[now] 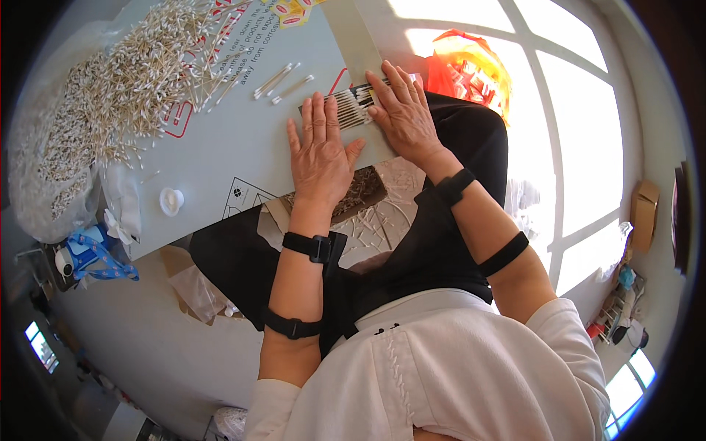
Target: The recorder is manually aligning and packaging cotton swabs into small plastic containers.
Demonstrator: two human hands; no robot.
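A neat row of cotton swabs lies side by side near the table's right edge, with dark material showing between and around the sticks. My left hand rests flat at the row's left end, fingers stretched out and thumb apart. At the other end, my right hand lies palm down with its fingers extended, covering part of the row. What is under the right palm is hidden. A few loose swabs are on the grey printed board just beyond my left fingers.
A big heap of cotton swabs spreads over the far left, partly in a clear plastic bag. A small white cap sits nearer. Below the table edge is an open cardboard box. An orange-red bag stands at right.
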